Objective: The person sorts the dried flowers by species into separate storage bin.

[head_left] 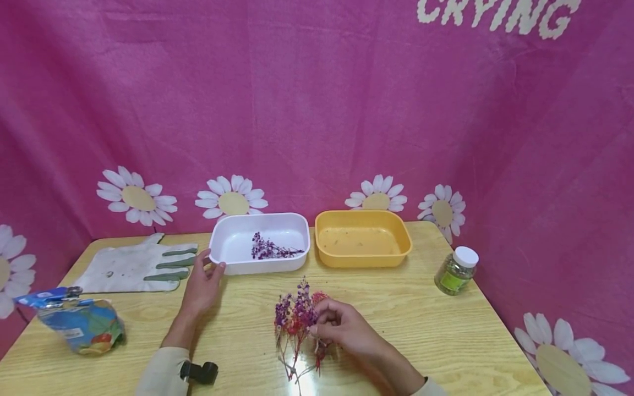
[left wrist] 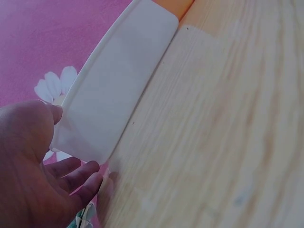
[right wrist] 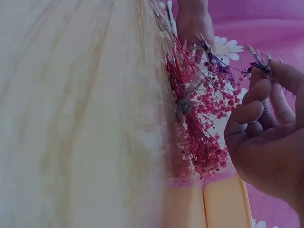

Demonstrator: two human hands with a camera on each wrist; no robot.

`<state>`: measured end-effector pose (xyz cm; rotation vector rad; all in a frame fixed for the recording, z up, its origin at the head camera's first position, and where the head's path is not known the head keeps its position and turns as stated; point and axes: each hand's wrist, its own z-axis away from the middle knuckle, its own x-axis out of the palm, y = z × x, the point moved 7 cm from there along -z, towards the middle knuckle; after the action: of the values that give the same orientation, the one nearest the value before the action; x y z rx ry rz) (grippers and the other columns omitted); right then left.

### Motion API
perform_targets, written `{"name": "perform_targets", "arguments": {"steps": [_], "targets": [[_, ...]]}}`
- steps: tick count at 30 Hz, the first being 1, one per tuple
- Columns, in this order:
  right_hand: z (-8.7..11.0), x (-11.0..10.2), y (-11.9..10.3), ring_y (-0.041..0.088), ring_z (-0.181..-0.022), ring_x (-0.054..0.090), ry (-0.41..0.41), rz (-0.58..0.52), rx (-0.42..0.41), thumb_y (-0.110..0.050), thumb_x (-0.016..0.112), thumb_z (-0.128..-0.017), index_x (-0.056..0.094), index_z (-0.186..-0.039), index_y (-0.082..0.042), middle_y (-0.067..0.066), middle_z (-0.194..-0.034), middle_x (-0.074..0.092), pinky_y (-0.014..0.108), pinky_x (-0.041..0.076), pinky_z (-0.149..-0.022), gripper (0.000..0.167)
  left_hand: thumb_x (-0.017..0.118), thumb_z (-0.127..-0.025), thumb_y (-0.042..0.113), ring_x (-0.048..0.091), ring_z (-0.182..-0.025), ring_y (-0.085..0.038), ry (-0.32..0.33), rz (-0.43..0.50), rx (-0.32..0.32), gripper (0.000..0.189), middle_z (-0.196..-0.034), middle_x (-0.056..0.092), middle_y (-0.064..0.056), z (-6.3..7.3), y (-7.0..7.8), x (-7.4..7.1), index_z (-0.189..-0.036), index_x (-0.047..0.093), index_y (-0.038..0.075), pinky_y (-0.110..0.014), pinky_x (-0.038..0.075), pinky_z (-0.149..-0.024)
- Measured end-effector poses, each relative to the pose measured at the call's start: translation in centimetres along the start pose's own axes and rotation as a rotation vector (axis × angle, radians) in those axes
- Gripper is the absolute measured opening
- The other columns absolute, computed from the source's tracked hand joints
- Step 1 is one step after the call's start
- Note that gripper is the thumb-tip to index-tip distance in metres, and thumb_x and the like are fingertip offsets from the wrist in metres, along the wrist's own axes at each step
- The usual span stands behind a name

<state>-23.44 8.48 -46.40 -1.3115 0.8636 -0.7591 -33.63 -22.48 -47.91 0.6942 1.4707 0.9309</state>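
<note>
My left hand [head_left: 204, 283] holds the left end of a white plastic tub [head_left: 260, 268], thumb at the rim and fingers around the outer corner. Inside that tub lies a sprig of dark purple dried flowers [head_left: 269, 248]. Over the table's front middle, my right hand [head_left: 349, 329] pinches a small purple dried flower sprig [right wrist: 262, 66] between thumb and index finger. Close beside it are pink dried flowers [right wrist: 204, 147], their stems tied with twine [right wrist: 184, 105], along with more purple flowers [head_left: 303, 300].
Right of the white tub stands a yellow tub [head_left: 364, 260] with small bits in it. A white and green glove [head_left: 129, 268] lies at the left, behind a blue printed bag [head_left: 84, 327]. A white-lidded jar [head_left: 455, 272] stands near the wooden table's [head_left: 416, 330] right edge.
</note>
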Motion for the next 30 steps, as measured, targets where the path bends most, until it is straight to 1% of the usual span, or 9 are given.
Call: {"name": "perform_targets", "arguments": {"steps": [4, 12, 15, 20, 22, 26, 30], "targets": [[-0.1, 0.0, -0.1, 0.004, -0.067, 0.052, -0.008, 0.030, -0.010, -0.011, 0.072, -0.083, 0.059, -0.107, 0.001, -0.003, -0.083, 0.059, 0.017, 0.045, -0.060, 0.030, 0.041, -0.104, 0.031, 0.043, -0.134, -0.042, 0.003, -0.003, 0.012, 0.062, -0.151, 0.031, -0.026, -0.1, -0.1, 0.0, -0.153, 0.012, 0.009, -0.053, 0.037, -0.110], [-0.3, -0.5, 0.2, 0.008, -0.072, 0.055, 0.034, 0.047, 0.050, -0.006, 0.076, -0.078, 0.061, -0.114, 0.002, -0.001, -0.083, 0.061, 0.015, 0.046, -0.059, 0.040, 0.040, -0.104, 0.034, 0.041, -0.136, -0.043, -0.002, -0.002, 0.008, 0.063, -0.153, 0.030, -0.025, -0.3, 0.0, -0.1, -0.154, 0.010, 0.010, -0.053, 0.035, -0.112], [-0.3, -0.7, 0.3, 0.007, -0.071, 0.055, 0.046, 0.065, 0.060, -0.007, 0.077, -0.078, 0.063, -0.111, 0.003, -0.001, -0.082, 0.060, 0.015, 0.044, -0.058, 0.038, 0.040, -0.104, 0.034, 0.042, -0.135, -0.042, 0.000, -0.005, 0.016, 0.063, -0.152, 0.030, -0.025, -0.3, 0.1, -0.1, -0.153, 0.011, 0.010, -0.053, 0.036, -0.111], [-0.4, -1.0, 0.2, 0.006, -0.070, 0.053, 0.067, 0.077, 0.052, -0.009, 0.077, -0.078, 0.065, -0.106, 0.000, -0.001, -0.082, 0.060, 0.015, 0.043, -0.056, 0.032, 0.041, -0.104, 0.032, 0.043, -0.134, -0.042, 0.001, -0.004, 0.019, 0.062, -0.152, 0.031, -0.025, -0.2, 0.2, -0.2, -0.153, 0.011, 0.009, -0.053, 0.037, -0.110], [-0.4, -1.1, 0.1, 0.008, -0.072, 0.054, 0.077, 0.085, 0.050, -0.011, 0.077, -0.079, 0.066, -0.107, -0.001, -0.001, -0.084, 0.061, 0.016, 0.045, -0.058, 0.032, 0.041, -0.104, 0.032, 0.042, -0.135, -0.042, -0.001, -0.003, 0.011, 0.062, -0.152, 0.030, -0.025, -0.2, 0.1, -0.1, -0.153, 0.011, 0.009, -0.053, 0.037, -0.111], [-0.4, -1.3, -0.1, 0.012, -0.080, 0.056, 0.101, 0.101, 0.065, -0.014, 0.076, -0.080, 0.066, -0.109, -0.003, 0.001, -0.088, 0.062, 0.020, 0.049, -0.066, 0.033, 0.040, -0.104, 0.033, 0.041, -0.136, -0.042, -0.006, 0.001, -0.004, 0.063, -0.153, 0.029, -0.025, -0.1, 0.0, 0.0, -0.154, 0.010, 0.010, -0.053, 0.036, -0.111], [-0.7, -1.9, -0.5, 0.015, -0.082, 0.057, 0.132, 0.123, 0.063, -0.016, 0.076, -0.081, 0.064, -0.113, -0.004, 0.004, -0.091, 0.063, 0.022, 0.050, -0.070, 0.036, 0.041, -0.104, 0.032, 0.041, -0.136, -0.042, -0.005, 0.003, 0.001, 0.063, -0.153, 0.030, -0.026, 0.0, 0.0, 0.0, -0.154, 0.011, 0.010, -0.053, 0.037, -0.110]]}}
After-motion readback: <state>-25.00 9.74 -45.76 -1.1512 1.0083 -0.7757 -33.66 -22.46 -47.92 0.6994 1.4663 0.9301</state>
